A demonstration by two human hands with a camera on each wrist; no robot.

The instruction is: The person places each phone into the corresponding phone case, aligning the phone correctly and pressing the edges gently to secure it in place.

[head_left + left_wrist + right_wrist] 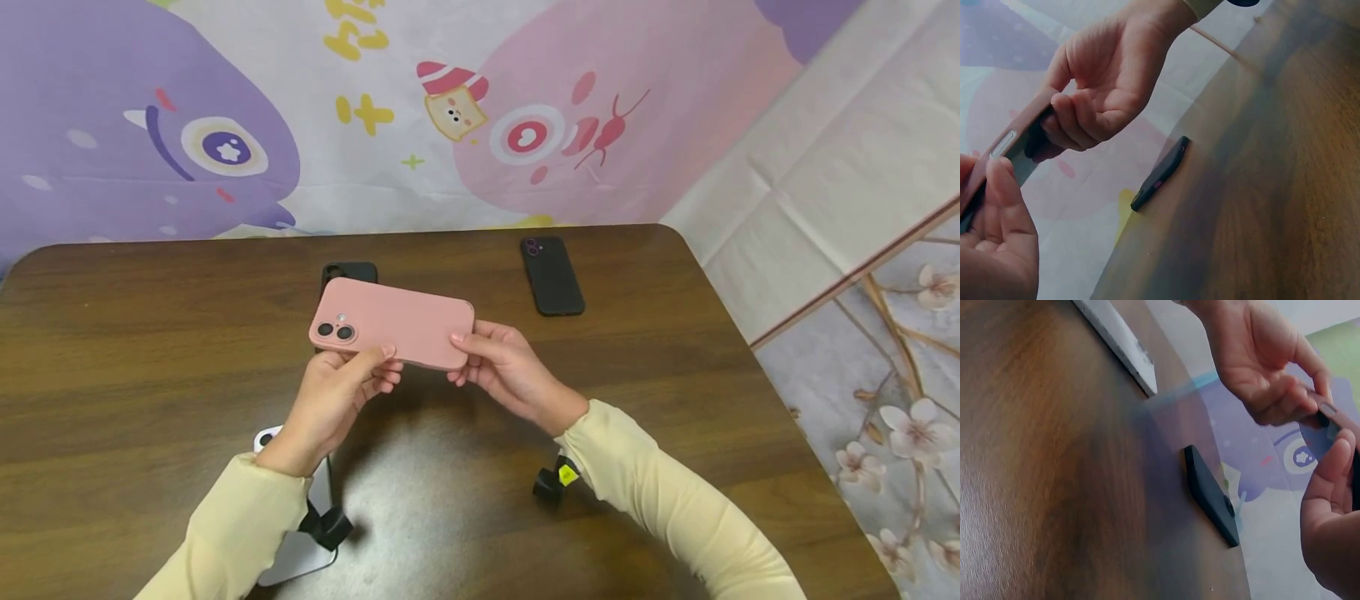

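A pink phone (397, 321), its back and two camera lenses facing up, is held above the table by both hands. My left hand (333, 404) pinches its near edge toward the camera end, thumb on the back and fingers underneath. At the opposite end, my right hand (513, 371) grips the corner, also with the thumb on top. In the left wrist view the phone's pink side (1013, 134) shows a pale oblong slot, with a dark, glossy face beneath. Whether the pink is a case or the body I cannot tell.
On the brown wooden table (450, 500), a black phone or case (360, 271) lies behind the pink phone, partly hidden. Farther right lies a black phone (555, 279) with purple-ringed lenses. A white phone (300, 562) lies beneath my left forearm. A printed cloth (375, 183) hangs behind.
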